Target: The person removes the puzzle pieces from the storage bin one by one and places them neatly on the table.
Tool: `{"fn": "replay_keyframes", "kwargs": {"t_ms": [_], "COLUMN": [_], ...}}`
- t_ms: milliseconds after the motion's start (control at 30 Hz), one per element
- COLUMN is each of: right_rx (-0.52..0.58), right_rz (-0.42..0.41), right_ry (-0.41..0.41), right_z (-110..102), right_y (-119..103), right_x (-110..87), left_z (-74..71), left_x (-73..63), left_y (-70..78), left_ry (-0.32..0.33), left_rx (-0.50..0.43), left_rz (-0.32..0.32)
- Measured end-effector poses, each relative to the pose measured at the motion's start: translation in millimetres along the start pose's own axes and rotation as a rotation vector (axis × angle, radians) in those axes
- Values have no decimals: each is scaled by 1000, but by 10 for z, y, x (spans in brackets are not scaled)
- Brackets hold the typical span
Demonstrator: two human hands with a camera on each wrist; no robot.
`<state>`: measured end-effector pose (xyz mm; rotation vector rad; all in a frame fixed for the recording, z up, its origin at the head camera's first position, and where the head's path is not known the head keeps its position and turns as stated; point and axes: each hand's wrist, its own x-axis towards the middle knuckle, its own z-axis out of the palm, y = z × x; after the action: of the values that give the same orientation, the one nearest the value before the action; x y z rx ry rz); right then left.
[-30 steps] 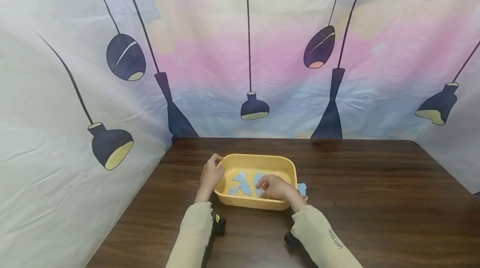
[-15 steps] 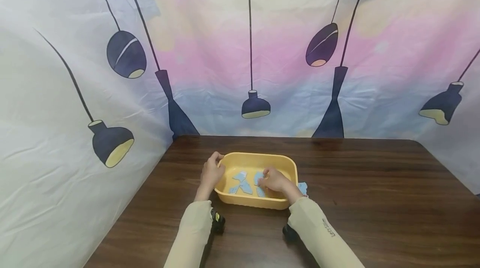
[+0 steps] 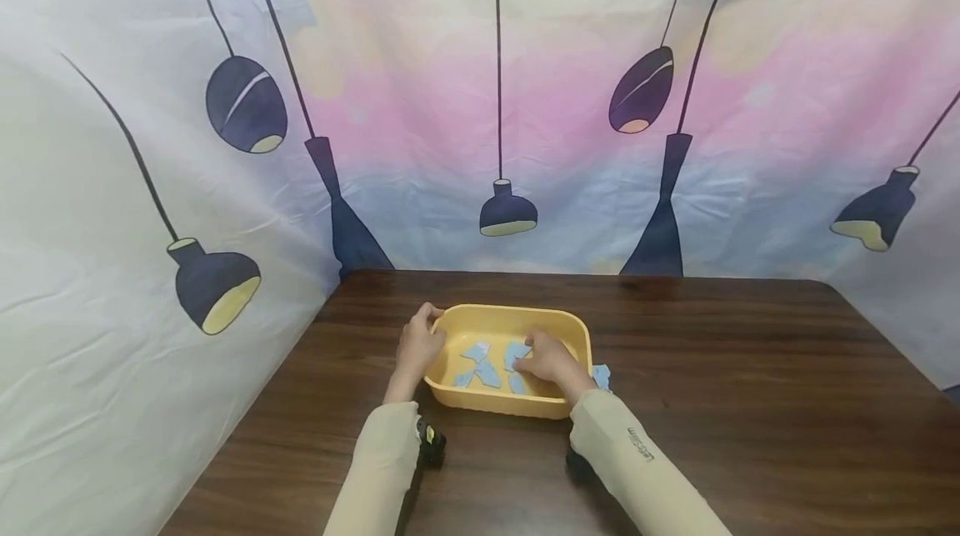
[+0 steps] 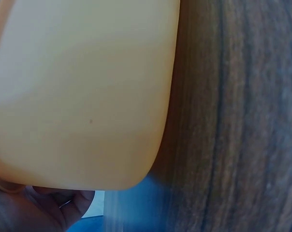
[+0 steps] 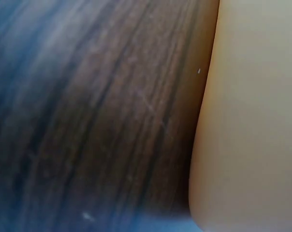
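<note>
In the head view a yellow plastic tub (image 3: 510, 407) stands on the table, with several flat, irregular light-blue pieces (image 3: 487, 373) lying on its floor. My left hand (image 3: 420, 344) grips the tub's left rim. Part of that hand also shows below the tub wall (image 4: 83, 111) in the left wrist view. Reaching inside over the near right side, my right hand (image 3: 551, 359) has its thumb and finger curled at the right edge of one light-blue piece (image 3: 515, 353). Another piece (image 3: 517, 384) lies just in front of those fingertips. The right wrist view shows only tub and table.
Outside the tub's right wall, more light-blue material (image 3: 601, 376) lies on the table, partly hidden by the tub and wrist. The dark wooden table (image 3: 735, 403) reaches back to a printed cloth backdrop (image 3: 420, 211), with another cloth side at left.
My right hand has shifted slightly away from me inside the tub, its fingers now at the farther blue piece. The left hand keeps its hold on the rim.
</note>
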<state>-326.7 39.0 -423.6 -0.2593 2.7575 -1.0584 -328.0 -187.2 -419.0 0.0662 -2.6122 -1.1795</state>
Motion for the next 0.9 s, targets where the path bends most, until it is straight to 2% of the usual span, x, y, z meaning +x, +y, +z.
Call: {"fn": "replay_keyframes", "kwargs": {"t_ms": [200,467,733,900], "right_rx": [16,61,265,402], "right_rz": [26,-1,-119,-162], "right_ry": [41,60,115,121], "right_z": [-33,-58,-64,-80], "right_y": [-9,1,-30,-12], "right_x": [-43,-81,-67,-88], "left_z": [-10,-1,-24,-15], "left_x": [-16,-37,-49,-97], "left_y": [-6,27,95,62], "left_ry": [-9,-5,11,0], "left_rx": [-30,-23,9,26], "left_rz": [21,11,-7,-11]}}
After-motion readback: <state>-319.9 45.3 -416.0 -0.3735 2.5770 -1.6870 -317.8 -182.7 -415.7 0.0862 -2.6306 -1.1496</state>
